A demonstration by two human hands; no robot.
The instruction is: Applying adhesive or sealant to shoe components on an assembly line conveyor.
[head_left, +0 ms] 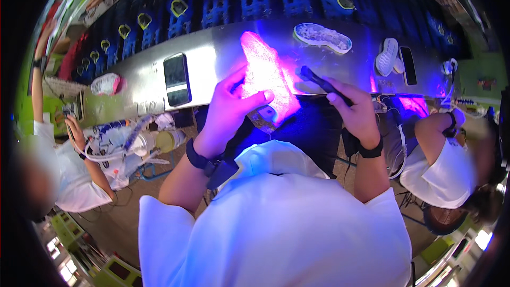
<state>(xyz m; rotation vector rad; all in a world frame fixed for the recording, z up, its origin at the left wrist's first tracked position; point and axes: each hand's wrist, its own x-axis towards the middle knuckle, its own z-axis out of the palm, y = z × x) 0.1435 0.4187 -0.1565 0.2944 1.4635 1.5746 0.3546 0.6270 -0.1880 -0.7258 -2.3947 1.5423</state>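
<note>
My left hand (228, 103) grips a shoe upper (263, 69) that glows bright pink under violet light. The thumb lies across its near end, and the fingers behind it are partly hidden. In my right hand (355, 109) is a slim black-handled tool (325, 82), its small dark head pointing left toward the upper without touching it. Whether that head carries bristles I cannot tell. Beyond the tool, a white shoe sole (322, 38) lies on the metal bench (143, 64).
A dark phone (177, 79) lies left of the upper; another phone (408, 65) is at right beside white shoe parts (387, 56). A dark slatted conveyor (255, 2) carrying yellow-rimmed pieces runs behind the bench. Co-workers sit on both sides, one at left (79, 172), one at right (438, 165).
</note>
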